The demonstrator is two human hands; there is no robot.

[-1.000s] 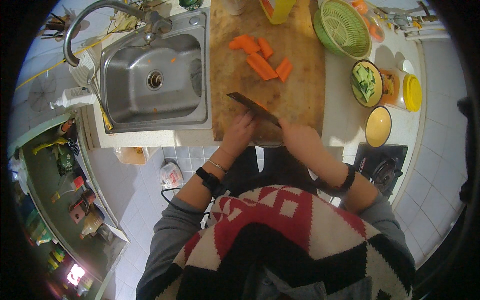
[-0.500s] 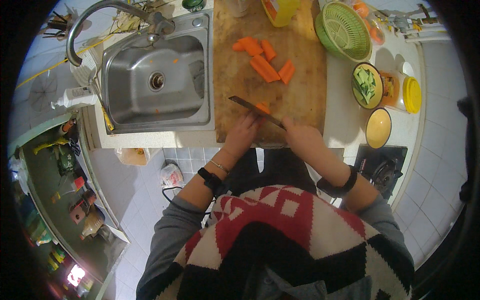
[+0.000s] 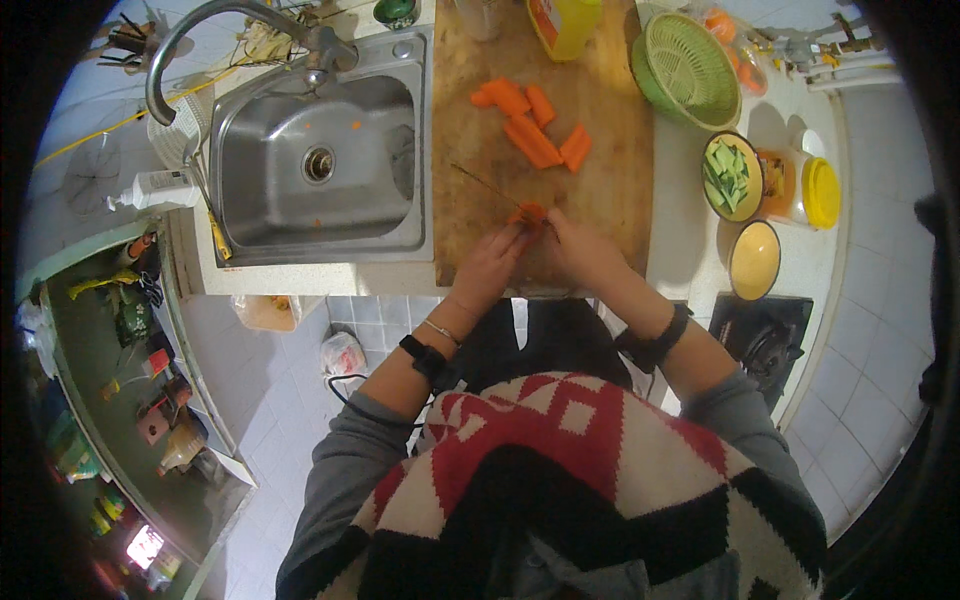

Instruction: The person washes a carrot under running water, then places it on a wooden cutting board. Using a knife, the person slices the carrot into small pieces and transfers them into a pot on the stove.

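On the wooden cutting board [image 3: 620, 190], my left hand [image 3: 490, 258] has its fingers pressed on an orange carrot piece [image 3: 532, 213] near the board's front edge. My right hand [image 3: 582, 250], just to its right, grips the knife [image 3: 485, 182]; the thin blade, seen nearly edge-on, points toward the upper left and crosses at the carrot under my fingers. Several cut carrot chunks [image 3: 533, 140] lie farther back on the board. A yellow container [image 3: 560, 28] stands at the board's back.
Left of the board is a steel sink [image 3: 270, 230] with a curved faucet. To the right sit a green colander [image 3: 650, 75], a bowl of green sticks [image 3: 728, 172], a yellow bowl [image 3: 752, 258], a yellow-lidded jar [image 3: 820, 190] and a black stove [image 3: 765, 340].
The knife has tilted from showing its broad side to nearly edge-on and shifted slightly up-left. My right hand has moved left, closer to my left hand and the carrot piece.
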